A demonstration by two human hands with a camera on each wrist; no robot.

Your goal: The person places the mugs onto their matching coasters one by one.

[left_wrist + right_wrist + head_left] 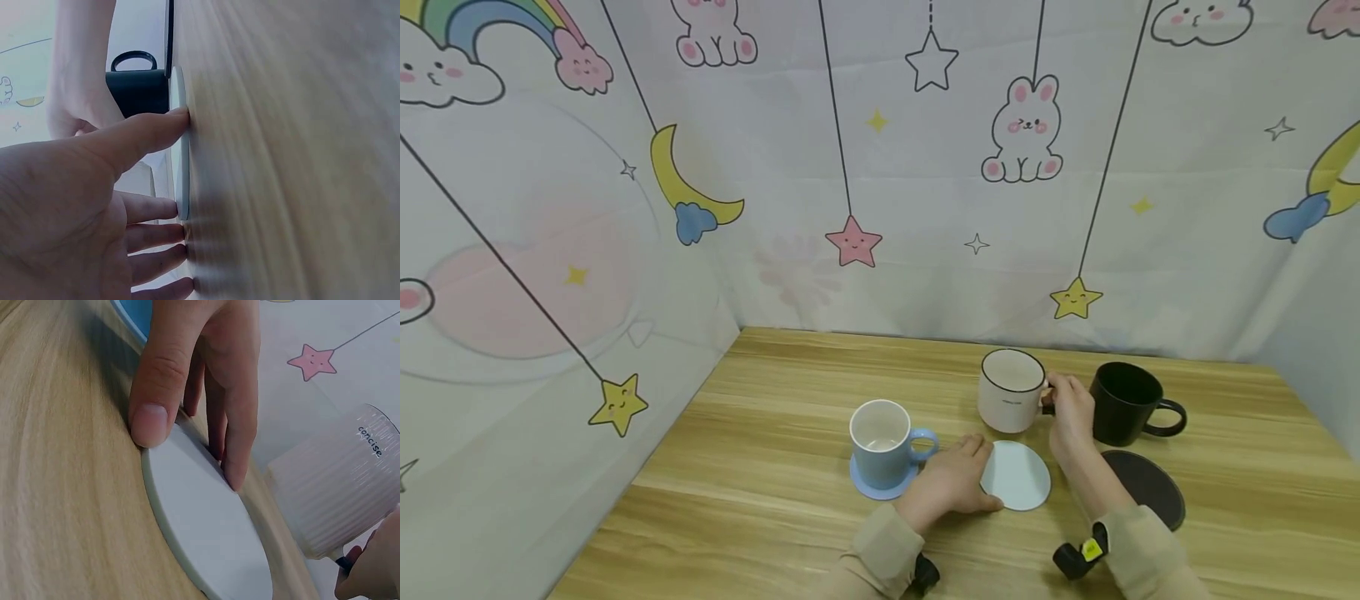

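Observation:
My left hand (953, 481) lies low at a round white coaster (1017, 477), with its thumb and index finger on opposite parts of the coaster's rim in the right wrist view. The other fingertips reach down to the wood in the left wrist view. By its dark handle, my right hand (1072, 410) holds a white mug (1011, 407) with a black rim. This mug is upright just behind the white coaster, and small lettering shows on its ribbed side in the right wrist view.
Left of my hands, a blue mug (881, 454) stands on a blue coaster (868, 488). A black mug (1122, 408) stands at the right, behind a dark round coaster (1150, 487) partly covered by my right forearm. A printed curtain (925, 275) borders the wooden table (760, 442).

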